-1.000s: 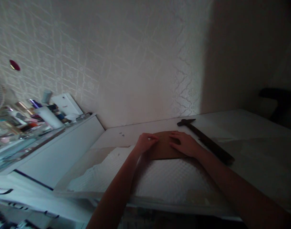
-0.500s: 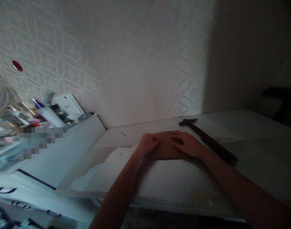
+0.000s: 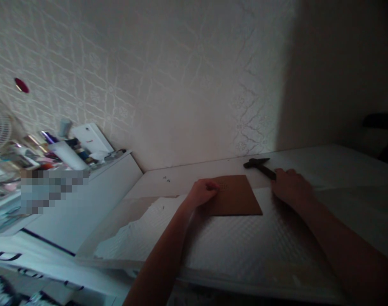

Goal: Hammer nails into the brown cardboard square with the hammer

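Steadying a brown board (image 3: 235, 195) while taking up a hammer (image 3: 260, 166).
Left hand (image 3: 203, 193) curled, pressing the board's nine-o'clock edge; right hand (image 3: 291, 187) closes over the hammer's handle at three o'clock. Next: a firm grip, then lifting.

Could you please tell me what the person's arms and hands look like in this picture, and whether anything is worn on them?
Both forearms are bare, with no sleeve in view. The left hand and the right hand carry no glove, and no ring, watch or bracelet can be made out, though the dim, soft picture could hide small items.
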Demonstrator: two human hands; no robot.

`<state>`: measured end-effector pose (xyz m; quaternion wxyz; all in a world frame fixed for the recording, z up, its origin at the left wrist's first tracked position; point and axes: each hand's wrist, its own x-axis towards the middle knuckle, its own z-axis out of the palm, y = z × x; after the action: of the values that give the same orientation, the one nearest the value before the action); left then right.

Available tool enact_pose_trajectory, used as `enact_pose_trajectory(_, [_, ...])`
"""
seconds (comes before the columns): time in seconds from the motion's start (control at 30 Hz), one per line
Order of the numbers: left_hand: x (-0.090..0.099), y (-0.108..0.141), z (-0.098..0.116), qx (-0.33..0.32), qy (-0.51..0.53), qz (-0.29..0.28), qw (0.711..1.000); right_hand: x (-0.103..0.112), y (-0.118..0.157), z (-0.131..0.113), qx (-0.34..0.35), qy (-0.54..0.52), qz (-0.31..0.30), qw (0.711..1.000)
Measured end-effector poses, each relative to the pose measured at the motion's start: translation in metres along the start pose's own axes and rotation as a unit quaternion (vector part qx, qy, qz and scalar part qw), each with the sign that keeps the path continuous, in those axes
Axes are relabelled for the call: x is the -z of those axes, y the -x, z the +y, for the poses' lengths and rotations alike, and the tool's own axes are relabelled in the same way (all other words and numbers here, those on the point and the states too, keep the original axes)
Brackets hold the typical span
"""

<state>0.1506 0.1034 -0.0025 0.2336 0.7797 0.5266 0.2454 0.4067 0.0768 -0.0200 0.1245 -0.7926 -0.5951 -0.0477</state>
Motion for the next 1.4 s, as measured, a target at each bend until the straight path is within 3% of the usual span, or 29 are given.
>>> enact_pose_trajectory(0.1, [-0.001,-0.001,-0.001,-0.002,0.026,0.004,1.000,-0.003,-0.001,0.004,0.053,0.000,0.027,0.998])
enact_pose_trajectory(0.33, [-0.005,-0.003,-0.006,-0.021,0.050,0.012,0.998,0.013,0.001,0.004,0.134,-0.099,0.180,0.969])
enact_pose_trajectory(0.6, [-0.008,-0.002,-0.009,-0.026,0.036,0.042,0.998,0.011,-0.001,0.005,0.304,-0.197,0.119,0.924])
enact_pose_trajectory(0.8, [-0.008,-0.003,-0.010,-0.031,0.027,0.027,0.999,0.015,0.005,0.000,0.339,-0.183,0.074,0.920])
enact_pose_trajectory(1.4, [-0.006,-0.003,-0.008,-0.021,0.026,0.025,0.999,0.014,0.011,-0.007,0.356,-0.174,0.104,0.912])
